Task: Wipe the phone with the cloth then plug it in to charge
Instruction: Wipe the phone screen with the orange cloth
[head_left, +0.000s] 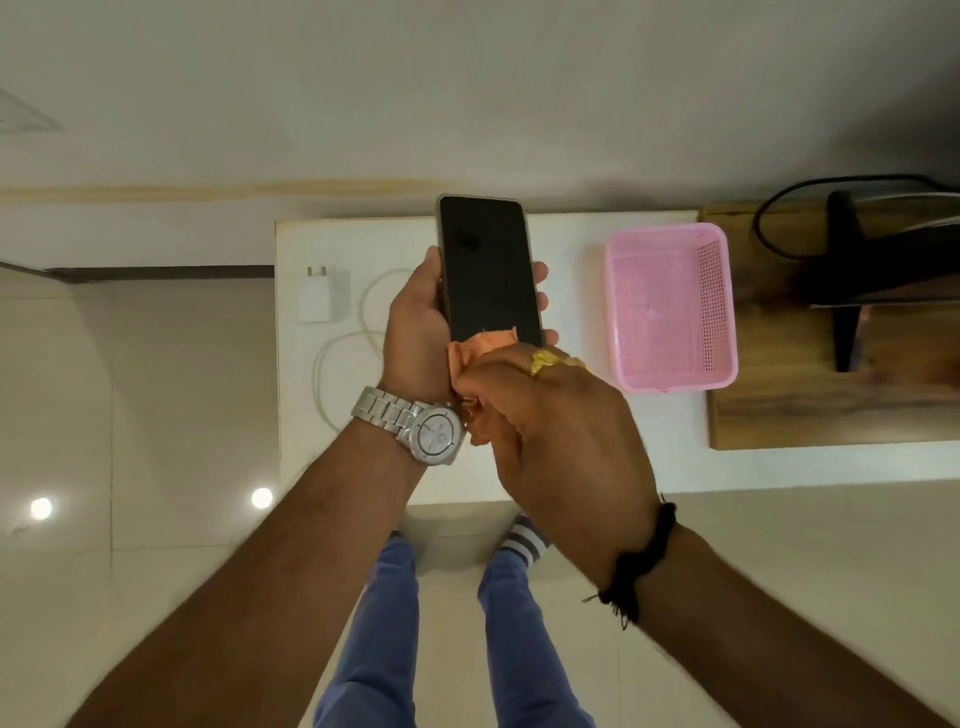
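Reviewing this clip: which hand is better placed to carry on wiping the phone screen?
The right hand. It grips the orange cloth against the lower end of the phone screen, so it can probably just slide upward. The left hand is wrapped around the phone, holding it above the table.

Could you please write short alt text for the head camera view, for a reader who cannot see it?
A person's left hand holds a dark-screened phone upright while the right hand presses an orange cloth to its lower edge. Behind on the white table lie a white charger, its cable and a pink basket.
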